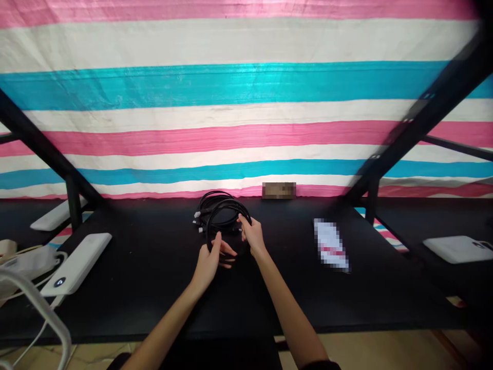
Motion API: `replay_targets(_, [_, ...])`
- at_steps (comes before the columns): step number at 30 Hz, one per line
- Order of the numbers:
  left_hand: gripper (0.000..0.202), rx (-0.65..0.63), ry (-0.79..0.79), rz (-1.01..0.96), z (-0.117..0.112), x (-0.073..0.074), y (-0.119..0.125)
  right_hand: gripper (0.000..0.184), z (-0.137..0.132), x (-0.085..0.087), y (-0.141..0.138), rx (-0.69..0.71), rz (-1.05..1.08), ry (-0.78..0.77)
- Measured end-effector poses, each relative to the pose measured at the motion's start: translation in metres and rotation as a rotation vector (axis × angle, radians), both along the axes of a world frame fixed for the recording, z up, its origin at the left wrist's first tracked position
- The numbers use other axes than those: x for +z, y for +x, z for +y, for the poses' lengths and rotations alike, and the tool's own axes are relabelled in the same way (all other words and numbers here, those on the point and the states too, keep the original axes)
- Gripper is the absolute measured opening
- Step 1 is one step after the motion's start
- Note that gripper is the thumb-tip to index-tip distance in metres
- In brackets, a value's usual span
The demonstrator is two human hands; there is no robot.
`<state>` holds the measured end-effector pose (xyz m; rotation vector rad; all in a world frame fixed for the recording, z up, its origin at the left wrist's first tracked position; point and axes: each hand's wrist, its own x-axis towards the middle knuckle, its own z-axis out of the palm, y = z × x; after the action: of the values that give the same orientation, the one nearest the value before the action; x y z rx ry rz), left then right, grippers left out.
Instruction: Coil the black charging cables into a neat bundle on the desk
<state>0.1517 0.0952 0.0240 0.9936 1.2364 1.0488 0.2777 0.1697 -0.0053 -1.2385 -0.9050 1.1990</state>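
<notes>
A coil of black cable lies on the black table near the striped backdrop. One loop of it is lifted toward me. My left hand pinches the near end of that loop, fingers closed around the cable. The far right side of the loop is held by my right hand, its fingers curled round the cable. Small white connector ends show at the coil's left side.
A white power bank lies at the left with white cables beside it. Another white device sits at the far right. A blurred paper lies right of centre. Black diagonal frame bars stand at both sides.
</notes>
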Motion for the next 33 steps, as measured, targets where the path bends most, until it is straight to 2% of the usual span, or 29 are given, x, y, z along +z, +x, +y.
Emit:
replay_targets(3, [0.048, 0.088, -0.023, -0.053, 0.02, -0.001, -0.012, 0.03, 0.002, 0.002, 0.002, 0.064, -0.038, 0.042])
replay_targets(6, [0.043, 0.238, 0.065, -0.113, 0.039, -0.002, -0.023, 0.028, 0.003, 0.001, 0.001, 0.122, -0.046, 0.069])
replay_targets(8, [0.041, 0.281, 0.119, -0.105, 0.046, -0.003, -0.025, 0.034, 0.004, 0.0, 0.0, 0.14, -0.017, 0.067])
replay_targets(14, [0.037, 0.137, 0.088, -0.003, 0.038, -0.008, -0.019, 0.041, 0.006, 0.004, 0.006, 0.135, 0.156, 0.187])
replay_targets(16, [0.04, 0.128, 0.104, 0.028, 0.036, -0.01, -0.02, 0.041, 0.005, 0.007, 0.007, 0.151, 0.216, 0.205])
replay_targets(19, [0.057, 0.299, 0.27, 0.152, 0.035, -0.007, -0.025, 0.042, 0.001, 0.012, 0.007, 0.199, 0.249, 0.217])
replay_targets(22, [0.076, 0.552, 0.561, 0.496, 0.03, 0.008, -0.032, 0.04, -0.006, 0.017, 0.003, 0.294, 0.202, 0.231])
replay_targets(24, [0.075, 0.609, 0.747, 0.739, 0.025, 0.023, -0.036, 0.039, -0.01, 0.019, 0.002, 0.371, 0.142, 0.227])
replay_targets(26, [0.06, 0.525, 0.846, 0.922, 0.021, 0.037, -0.04, 0.039, -0.013, 0.021, 0.001, 0.432, 0.073, 0.223])
replay_targets(28, [0.045, 0.309, 0.86, 0.992, 0.02, 0.045, -0.043, 0.039, -0.015, 0.022, 0.002, 0.468, 0.006, 0.228])
replay_targets(31, [0.037, -0.013, 0.696, 0.874, 0.02, 0.044, -0.045, 0.038, -0.016, 0.022, 0.005, 0.49, -0.062, 0.233])
replay_targets(33, [0.037, -0.089, 0.564, 0.796, 0.019, 0.04, -0.043, 0.037, -0.016, 0.022, 0.008, 0.492, -0.084, 0.234])
